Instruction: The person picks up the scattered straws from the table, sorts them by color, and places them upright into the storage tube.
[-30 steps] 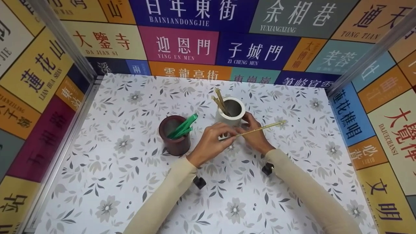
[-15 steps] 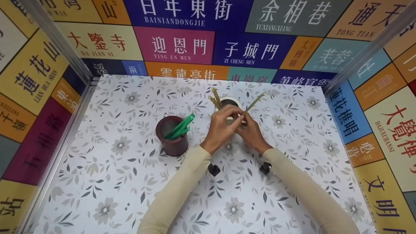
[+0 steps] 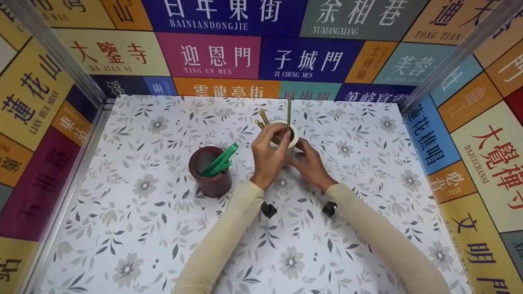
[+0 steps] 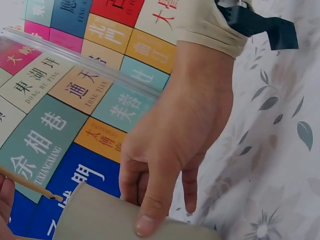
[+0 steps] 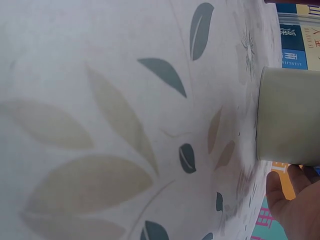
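Note:
My left hand [image 3: 269, 153] pinches a thin, brownish-yellow stick [image 3: 289, 111], which stands nearly upright over the mouth of a pale cylindrical cup [image 3: 295, 141]. The stick's lower end is hidden behind the fingers. Two similar sticks [image 3: 262, 117] lean out over the cup's far-left rim. From the right, my right hand [image 3: 312, 164] holds the cup; in the left wrist view its thumb lies along the cup's wall [image 4: 100, 215] with the fingers on the other side. Left fingertips [image 4: 6, 200] and a stick [image 4: 31, 184] show at that view's left edge.
A dark red cup [image 3: 216, 185] holding green strip-like sticks [image 3: 220, 162] stands left of my left hand. The table has a white floral cover [image 3: 290, 228]. Panels with coloured sign lettering [image 3: 212, 53] enclose it at the back and both sides.
My left hand has swung the stick from slanting rightward to nearly upright and brought it over the pale cup. My right hand stays at the cup. The head view has shifted slightly.

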A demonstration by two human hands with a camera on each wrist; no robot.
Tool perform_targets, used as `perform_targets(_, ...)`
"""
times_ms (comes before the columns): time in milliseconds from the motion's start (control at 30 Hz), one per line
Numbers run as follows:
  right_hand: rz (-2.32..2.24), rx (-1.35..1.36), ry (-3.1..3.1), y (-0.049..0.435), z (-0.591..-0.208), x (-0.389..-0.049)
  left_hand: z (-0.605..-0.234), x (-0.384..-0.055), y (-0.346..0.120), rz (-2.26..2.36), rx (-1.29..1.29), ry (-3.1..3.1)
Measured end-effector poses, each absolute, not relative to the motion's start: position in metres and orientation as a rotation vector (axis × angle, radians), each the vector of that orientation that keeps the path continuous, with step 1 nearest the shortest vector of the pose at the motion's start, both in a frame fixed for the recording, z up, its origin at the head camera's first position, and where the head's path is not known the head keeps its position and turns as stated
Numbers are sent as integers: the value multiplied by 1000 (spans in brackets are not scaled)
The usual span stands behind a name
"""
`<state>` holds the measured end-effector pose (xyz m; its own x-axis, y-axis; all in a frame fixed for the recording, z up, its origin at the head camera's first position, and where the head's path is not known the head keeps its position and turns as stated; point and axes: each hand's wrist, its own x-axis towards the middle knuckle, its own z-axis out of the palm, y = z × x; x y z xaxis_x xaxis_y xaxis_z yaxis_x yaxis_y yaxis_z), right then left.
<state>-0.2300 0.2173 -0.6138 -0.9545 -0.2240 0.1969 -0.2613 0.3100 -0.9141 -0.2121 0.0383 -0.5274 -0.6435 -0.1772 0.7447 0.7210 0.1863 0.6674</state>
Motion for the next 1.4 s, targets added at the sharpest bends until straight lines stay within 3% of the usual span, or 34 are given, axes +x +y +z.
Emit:
perform_targets(600, 1766, 427, -2565, 210, -611, -225, -562, -222, 30, -1560, -574, -1855)
perform_targets(833, 1787, 376, -2551, 198, -588, -213, -557, -219, 25, -1525, -573, -1861)
perform_targets(1400, 1752, 461, -2605, 218, -607, -225, -520, -206, -5, -1354, -601, -1917)
